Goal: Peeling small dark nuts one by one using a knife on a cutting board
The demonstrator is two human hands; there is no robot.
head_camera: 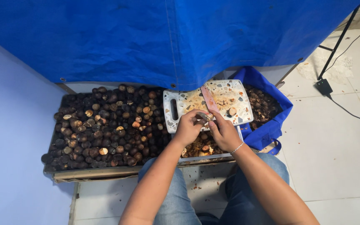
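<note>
My left hand [188,126] is closed around a small brown nut [205,118] at the near edge of a speckled white cutting board [230,95]. My right hand [224,132] grips a knife whose reddish blade [208,98] points away over the board, its edge meeting the nut. A cut nut piece [232,111] lies on the board. Both hands touch each other above a tray of cut pieces [201,148].
A big heap of dark round nuts [105,125] fills a low tray at the left. A blue bag [267,125] holding shells sits at the right. A blue tarp [167,37] hangs behind. A black cable [346,108] crosses the white tiled floor.
</note>
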